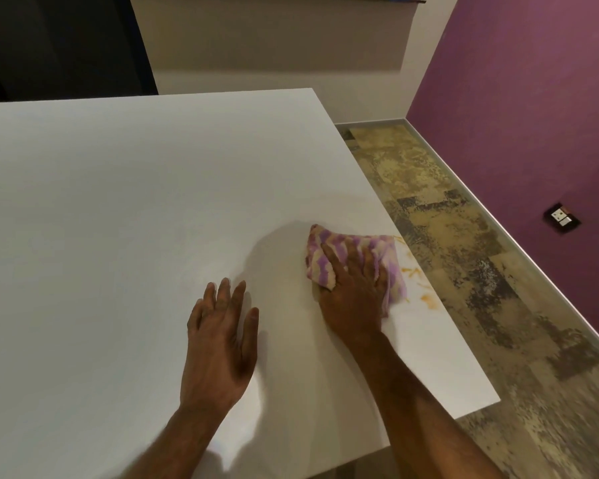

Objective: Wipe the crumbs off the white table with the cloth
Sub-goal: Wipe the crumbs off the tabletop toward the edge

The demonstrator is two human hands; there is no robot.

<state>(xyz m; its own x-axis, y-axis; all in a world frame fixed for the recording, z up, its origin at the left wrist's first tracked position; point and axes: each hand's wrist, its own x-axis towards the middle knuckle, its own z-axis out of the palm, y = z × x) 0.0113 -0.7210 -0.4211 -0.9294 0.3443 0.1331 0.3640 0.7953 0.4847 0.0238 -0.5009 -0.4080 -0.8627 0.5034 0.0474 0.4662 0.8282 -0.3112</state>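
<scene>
Near the right edge of the white table (118,202), about midway along it, a bunched cloth (386,252) with purple and cream stripes lies on the surface under the person's right hand (353,288). The hand lies palm-down on the cloth with its fingers (331,254) spread and nearly straight, pressing it against the table rather than clutching it. A fold of the cloth bulges up at the thumb side, and another fold hangs out past the little-finger side. The thumb itself is mostly hidden by the fabric.

Just beside the cloth, between it and the right edge, orange crumbs (414,271) and a small orange smear are scattered on the white surface. Some of them touch the cloth's hem, and a few sit at the very lip of the table.

Toward the near edge, a little left of the cloth and apart from it, the left hand (218,340) rests flat on the bare table with fingers straight and slightly fanned, holding nothing. Both forearms reach in over the near edge.

Beyond the right edge runs a mottled brown and tan floor (464,236). It meets a purple wall (533,98) that carries a small dark socket plate (562,217) low down.
</scene>
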